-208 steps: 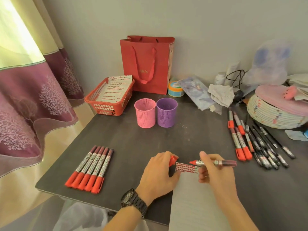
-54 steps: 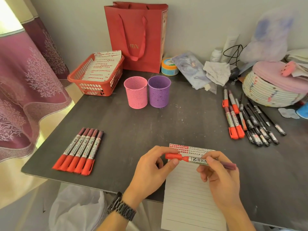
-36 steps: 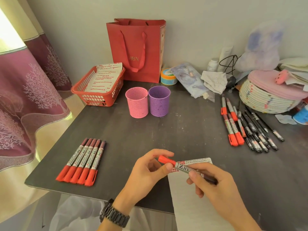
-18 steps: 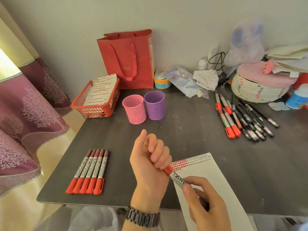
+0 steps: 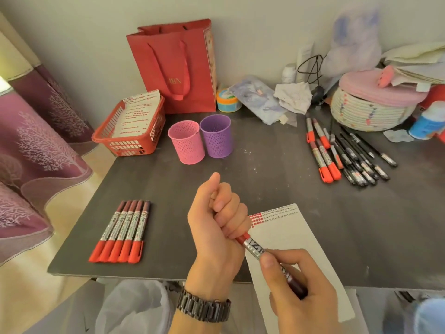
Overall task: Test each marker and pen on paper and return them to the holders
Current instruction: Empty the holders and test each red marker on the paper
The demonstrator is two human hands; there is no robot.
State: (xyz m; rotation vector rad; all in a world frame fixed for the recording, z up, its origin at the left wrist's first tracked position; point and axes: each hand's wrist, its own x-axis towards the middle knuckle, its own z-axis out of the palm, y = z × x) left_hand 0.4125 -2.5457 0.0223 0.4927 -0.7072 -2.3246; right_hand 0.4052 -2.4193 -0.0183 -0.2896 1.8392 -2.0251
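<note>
Marker (image 5: 253, 247), left grip (image 5: 216, 227) clenching its cap (image 5: 242, 238), right grip (image 5: 304, 298) grasping barrel, above paper (image 5: 303, 235), pink holder (image 5: 186, 143) beyond.

The left hand (image 5: 216, 225) is raised in a fist, thumb pointing up toward twelve o'clock. Its fingers (image 5: 228, 206) curl round the capped end of a silver-barrelled marker with a red cap (image 5: 252, 248). A dark metal link watch (image 5: 203, 307) circles the left wrist, and the bare forearm runs down toward six o'clock. The right hand (image 5: 303, 292), at four o'clock from the left, grips the marker's barrel; its thumb (image 5: 269, 260) lies along the barrel, pointing to ten o'clock.
</note>
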